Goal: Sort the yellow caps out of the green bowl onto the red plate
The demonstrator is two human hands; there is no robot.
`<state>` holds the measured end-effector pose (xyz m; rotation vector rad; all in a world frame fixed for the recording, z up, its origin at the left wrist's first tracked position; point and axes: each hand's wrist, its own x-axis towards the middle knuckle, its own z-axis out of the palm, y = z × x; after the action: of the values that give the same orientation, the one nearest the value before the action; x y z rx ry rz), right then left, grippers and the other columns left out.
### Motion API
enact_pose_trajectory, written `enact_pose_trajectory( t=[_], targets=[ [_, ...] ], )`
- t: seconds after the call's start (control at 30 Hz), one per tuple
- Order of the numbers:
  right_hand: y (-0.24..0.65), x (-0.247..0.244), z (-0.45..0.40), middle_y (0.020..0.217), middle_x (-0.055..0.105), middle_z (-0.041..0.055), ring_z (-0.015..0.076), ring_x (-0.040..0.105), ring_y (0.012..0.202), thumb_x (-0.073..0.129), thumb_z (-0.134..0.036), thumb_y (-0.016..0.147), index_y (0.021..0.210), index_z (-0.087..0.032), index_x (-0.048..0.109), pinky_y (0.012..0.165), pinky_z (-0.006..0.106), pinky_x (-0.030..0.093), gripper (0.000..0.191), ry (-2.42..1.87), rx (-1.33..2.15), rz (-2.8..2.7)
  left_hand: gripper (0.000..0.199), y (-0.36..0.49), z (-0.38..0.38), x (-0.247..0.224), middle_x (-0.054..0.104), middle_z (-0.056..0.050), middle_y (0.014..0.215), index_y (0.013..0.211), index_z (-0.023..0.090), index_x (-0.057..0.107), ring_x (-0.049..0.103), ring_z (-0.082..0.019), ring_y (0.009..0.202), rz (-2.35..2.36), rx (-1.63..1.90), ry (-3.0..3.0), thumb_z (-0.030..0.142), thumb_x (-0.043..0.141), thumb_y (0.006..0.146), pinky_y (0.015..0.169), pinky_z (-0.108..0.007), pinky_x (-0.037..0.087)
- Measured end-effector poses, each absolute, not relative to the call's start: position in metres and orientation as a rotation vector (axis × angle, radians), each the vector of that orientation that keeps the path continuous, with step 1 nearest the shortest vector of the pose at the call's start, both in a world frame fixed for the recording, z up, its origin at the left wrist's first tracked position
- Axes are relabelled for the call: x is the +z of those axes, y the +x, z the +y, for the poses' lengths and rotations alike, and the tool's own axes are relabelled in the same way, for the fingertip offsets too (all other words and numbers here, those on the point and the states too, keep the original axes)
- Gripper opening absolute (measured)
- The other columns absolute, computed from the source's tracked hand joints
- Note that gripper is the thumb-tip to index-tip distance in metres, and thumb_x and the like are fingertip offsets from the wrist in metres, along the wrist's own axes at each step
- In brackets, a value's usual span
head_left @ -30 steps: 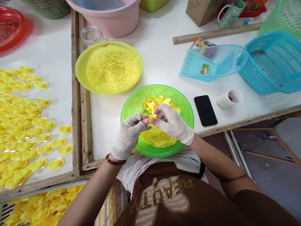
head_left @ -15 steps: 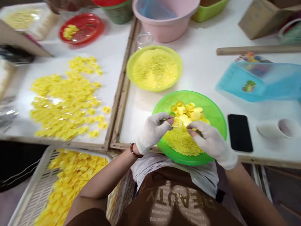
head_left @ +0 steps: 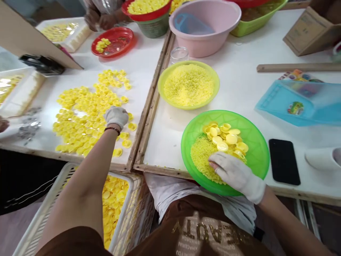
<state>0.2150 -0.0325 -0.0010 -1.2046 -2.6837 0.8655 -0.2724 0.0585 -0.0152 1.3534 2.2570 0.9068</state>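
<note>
My left hand [head_left: 116, 116], in a white glove with bare fingertips, is over the right side of the spread of small yellow round pieces [head_left: 80, 133] on the left table; its fingers are hidden beneath it. My right hand [head_left: 234, 173], gloved the same way, has its fingers bent together at the small yellow grains [head_left: 201, 156] in the green plate [head_left: 257, 153]. What those fingers hold, if anything, cannot be made out. Yellow caps [head_left: 222, 146] lie heaped in the plate just above my right hand.
A yellow bowl of grains [head_left: 189, 85] stands behind the plate, with a pink basin [head_left: 202, 44] beyond. A black phone [head_left: 284, 161], a white cup [head_left: 321, 158] and a blue tray [head_left: 306, 103] are on the right. Another person's hands [head_left: 99, 21] show at the back left.
My left hand has moved from above the green plate to the yellow pieces on the left table. My right hand has lowered to the grains. The whole view has shifted.
</note>
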Motion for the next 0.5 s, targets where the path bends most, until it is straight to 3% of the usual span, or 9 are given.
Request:
enact_pose_trajectory(
  t=[0.1, 0.17, 0.27, 0.4, 0.5],
  targets=[
    [0.201, 0.001, -0.037, 0.114, 0.067, 0.0146, 0.0297, 0.065, 0.103, 0.055, -0.026, 0.099, 0.109, -0.016, 0.067, 0.088, 0.043, 0.053, 0.019, -1.236, 0.683, -2.921, 0.02, -0.261, 0.059, -0.014, 0.041, -0.001, 0.065, 0.055, 0.012, 0.054, 0.044, -0.04, 0.124, 2.415, 0.785, 1.357, 0.003, 0.069, 0.065, 0.113, -0.063, 0.014],
    [0.192, 0.001, -0.037, 0.111, 0.068, 0.0167, 0.0331, 0.065, 0.101, 0.055, -0.031, 0.099, 0.113, -0.015, 0.066, 0.084, 0.045, 0.052, 0.024, -1.261, 0.61, -3.041, 0.01, -0.235, 0.058, -0.007, 0.055, -0.004, 0.082, 0.073, 0.011, 0.065, 0.045, -0.039, 0.127, 2.398, 0.803, 1.472, 0.016, 0.073, 0.076, 0.115, -0.056, 0.02],
    [0.184, 0.0, -0.035, 0.105, 0.072, 0.0177, 0.0327, 0.068, 0.095, 0.049, -0.033, 0.102, 0.112, -0.014, 0.066, 0.079, 0.043, 0.051, 0.028, -1.292, 0.701, -3.121, 0.021, -0.165, 0.05, 0.011, 0.063, -0.004, 0.102, 0.099, 0.017, 0.072, 0.052, -0.032, 0.123, 2.116, 0.957, 1.84, 0.035, 0.062, 0.094, 0.11, -0.044, 0.033],
    [0.185, -0.003, -0.031, 0.092, 0.074, 0.0146, 0.0276, 0.069, 0.079, 0.049, -0.039, 0.103, 0.103, -0.015, 0.067, 0.066, 0.037, 0.045, 0.03, -1.421, 0.935, -3.019, 0.009, -0.043, 0.039, 0.023, 0.07, -0.008, 0.099, 0.092, 0.021, 0.074, 0.062, -0.028, 0.101, 1.51, 0.941, 1.842, 0.025, 0.067, 0.088, 0.098, -0.041, 0.046],
    [0.194, -0.002, -0.025, 0.076, 0.069, 0.0067, 0.0205, 0.062, 0.069, 0.051, -0.044, 0.102, 0.093, -0.018, 0.066, 0.063, 0.033, 0.041, 0.032, -1.468, 1.076, -2.68, 0.008, 0.025, 0.047, 0.015, 0.07, -0.012, 0.103, 0.092, 0.018, 0.074, 0.064, -0.028, 0.105, 1.382, 0.852, 1.481, 0.025, 0.074, 0.088, 0.095, -0.04, 0.051]
  ],
)
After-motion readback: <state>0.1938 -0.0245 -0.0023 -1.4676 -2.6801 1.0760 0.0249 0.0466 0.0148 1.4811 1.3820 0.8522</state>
